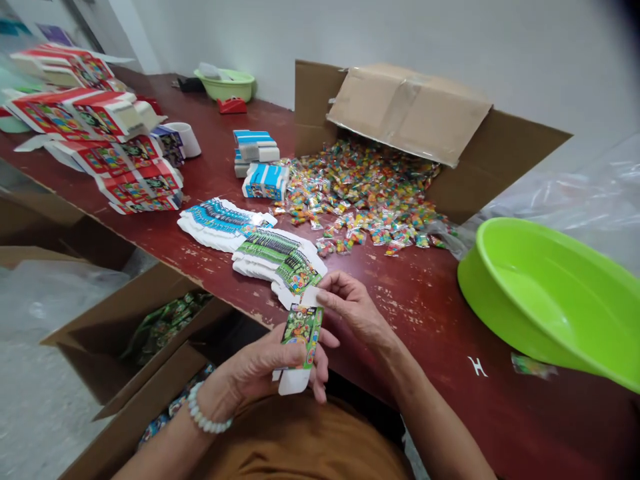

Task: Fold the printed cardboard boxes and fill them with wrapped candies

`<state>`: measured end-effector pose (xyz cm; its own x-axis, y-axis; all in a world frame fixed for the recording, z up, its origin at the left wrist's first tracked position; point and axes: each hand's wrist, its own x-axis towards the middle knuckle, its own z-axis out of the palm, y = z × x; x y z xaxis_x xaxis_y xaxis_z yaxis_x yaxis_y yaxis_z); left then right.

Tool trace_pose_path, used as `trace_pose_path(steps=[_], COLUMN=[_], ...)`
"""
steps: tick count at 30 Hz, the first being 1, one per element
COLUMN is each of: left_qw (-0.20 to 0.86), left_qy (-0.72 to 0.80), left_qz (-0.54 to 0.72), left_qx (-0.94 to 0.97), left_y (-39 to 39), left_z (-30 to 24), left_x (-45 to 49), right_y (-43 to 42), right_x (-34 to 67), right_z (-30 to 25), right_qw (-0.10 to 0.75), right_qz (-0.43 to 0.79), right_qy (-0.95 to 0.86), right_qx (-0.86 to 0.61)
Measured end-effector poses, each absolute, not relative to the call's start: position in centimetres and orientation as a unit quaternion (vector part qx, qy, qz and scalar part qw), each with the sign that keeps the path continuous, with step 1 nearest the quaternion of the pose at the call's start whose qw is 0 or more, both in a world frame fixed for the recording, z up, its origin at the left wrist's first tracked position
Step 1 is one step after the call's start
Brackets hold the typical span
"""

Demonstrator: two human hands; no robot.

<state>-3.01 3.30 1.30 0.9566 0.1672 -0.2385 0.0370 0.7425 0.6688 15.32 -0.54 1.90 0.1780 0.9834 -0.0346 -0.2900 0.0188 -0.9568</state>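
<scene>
In my left hand [280, 363], which wears a beaded bracelet, is a small green printed candy box [301, 330], held upright between thumb and fingers. Its lower white flap hangs loose. My right hand [353, 307] pinches the white flap at the top of that same box. Just beyond my hands lies a fanned row of flat green cartons [273, 253], with a row of flat blue cartons [220, 223] behind it. Past them spreads a heap of small wrapped candy packets [360, 193].
An open cardboard box [400, 110] lies on its side behind the candy. Right stands a lime-green basin [540, 293]; left, stacks of red boxes [100, 120]. Blue boxes [265, 180] sit mid-table. Open cartons [135, 327] holding packets stand below the table's left edge.
</scene>
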Motion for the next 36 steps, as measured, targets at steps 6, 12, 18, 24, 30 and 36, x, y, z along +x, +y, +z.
trace_pose_path(steps=[6,12,18,24,30,36], left_qw=[0.893,0.874,0.841,0.778,0.733,0.691], left_qy=[0.158,0.187,0.228,0.302,0.357,0.343], left_qz=[0.060,0.076,0.131,0.209,0.289,0.386], left_qx=[0.418,0.442,0.473,0.510,0.502,0.506], left_y=[3.4,2.7,2.3,2.4,2.4,1.5], left_z=[1.1,2.4,2.5,1.7,1.5,1.7], left_x=[-3.0,-2.5,-1.8,-0.6,-0.9,-0.8], right_y=[-1.0,-1.6,-2.2,-3.3,-3.0,-2.8], right_x=[14.9,14.4,14.5,13.7,14.4,13.1], right_z=[2.2,2.6,2.7,2.2,1.9,1.7], right_qw=[0.628,0.638,0.647,0.562,0.602,0.672], right_qz=[0.522,0.523,0.524,0.607,0.455,0.421], right_qy=[-0.358,-0.348,-0.350,-0.328,-0.360,-0.310], right_qx=[-0.454,-0.446,-0.430,-0.456,-0.549,-0.525])
